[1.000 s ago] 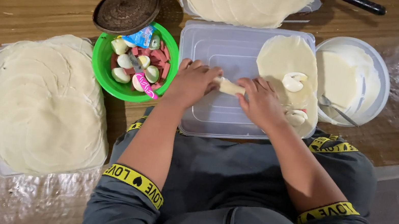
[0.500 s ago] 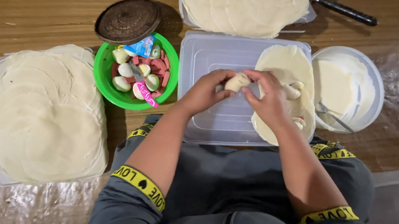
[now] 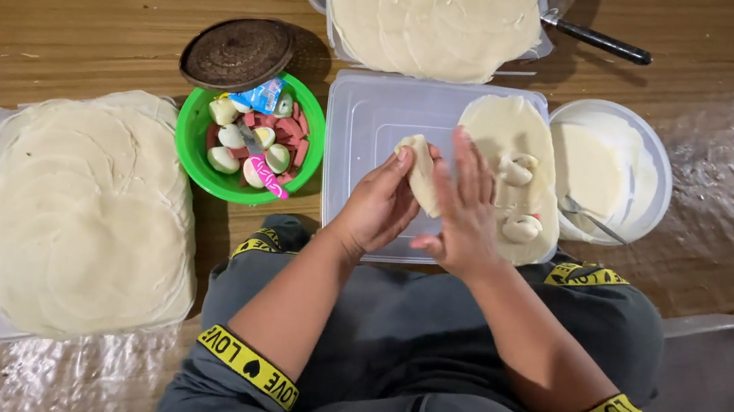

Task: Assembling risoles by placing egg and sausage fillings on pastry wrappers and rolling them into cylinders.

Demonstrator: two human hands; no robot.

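I see my left hand (image 3: 378,206) and right hand (image 3: 465,211) pressed together around a rolled wrapper (image 3: 422,172), clamped on it above the clear plastic lid (image 3: 378,122). A flat wrapper with fillings (image 3: 513,173) lies just beside them, and the green bowl (image 3: 195,150) sits left of the lid.

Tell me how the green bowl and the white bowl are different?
The green bowl holds egg halves and red sausage pieces; the white bowl holds pale batter and a spoon. The green bowl sits left of the tray, the white bowl right. Both are round and rest on the floor.
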